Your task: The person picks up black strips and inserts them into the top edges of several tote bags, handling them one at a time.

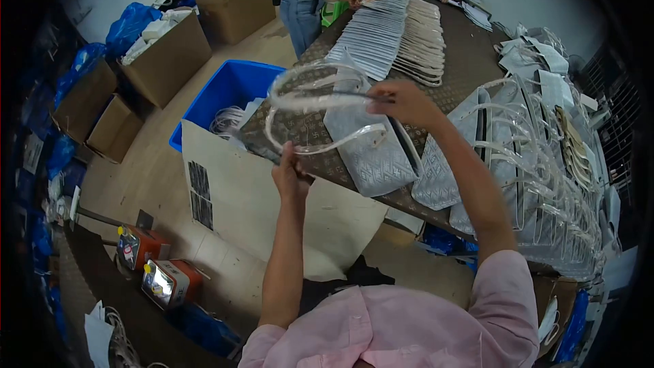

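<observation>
My left hand [289,176] is closed on the lower part of a clear, whitish bag handle [345,139]. That looped handle is attached to a light grey patterned bag [379,163], which lies at the table edge. My right hand [403,103] is above the bag, fingers pinched on a thin dark object [361,95] whose kind I cannot make out. A second handle loop [300,101], smeared by motion, is beside the tip of that object. To the right, several similar grey bags [514,184] with clear handles stand packed together.
Rows of flat grey bag pieces [371,37] and beige handles [421,41] lie on the brown table [470,54]. Two people [303,10] work at its far side. A blue bin [218,92], cardboard boxes [170,54] and orange-red cans [170,283] stand to the left.
</observation>
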`<state>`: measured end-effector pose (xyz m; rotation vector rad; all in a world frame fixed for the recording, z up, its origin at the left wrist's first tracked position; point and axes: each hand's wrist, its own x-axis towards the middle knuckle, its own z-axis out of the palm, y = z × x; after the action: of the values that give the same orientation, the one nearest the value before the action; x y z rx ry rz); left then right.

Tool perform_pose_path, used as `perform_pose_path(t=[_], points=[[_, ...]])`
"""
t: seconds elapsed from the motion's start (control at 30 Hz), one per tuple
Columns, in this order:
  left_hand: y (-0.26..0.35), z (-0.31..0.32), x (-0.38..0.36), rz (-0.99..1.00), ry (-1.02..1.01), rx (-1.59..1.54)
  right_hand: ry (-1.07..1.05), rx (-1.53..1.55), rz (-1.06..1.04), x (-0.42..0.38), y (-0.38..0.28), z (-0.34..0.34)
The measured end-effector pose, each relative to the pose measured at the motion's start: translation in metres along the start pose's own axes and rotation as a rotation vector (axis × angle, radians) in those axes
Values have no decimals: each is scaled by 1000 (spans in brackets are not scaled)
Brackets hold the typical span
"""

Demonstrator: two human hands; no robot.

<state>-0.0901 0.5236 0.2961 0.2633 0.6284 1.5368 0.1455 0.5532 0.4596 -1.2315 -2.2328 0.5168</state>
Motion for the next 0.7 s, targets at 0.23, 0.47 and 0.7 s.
perform_pose_path(t=[0.23, 0.47, 0.7], points=[[3, -18, -30, -2, 109, 152, 1310, 955, 618, -75, 121, 24], [3, 1, -45, -85, 40, 307, 905, 322, 655, -84, 40, 11], [60, 26, -68, 284, 78, 921, 362, 68, 392, -28, 72, 4]])
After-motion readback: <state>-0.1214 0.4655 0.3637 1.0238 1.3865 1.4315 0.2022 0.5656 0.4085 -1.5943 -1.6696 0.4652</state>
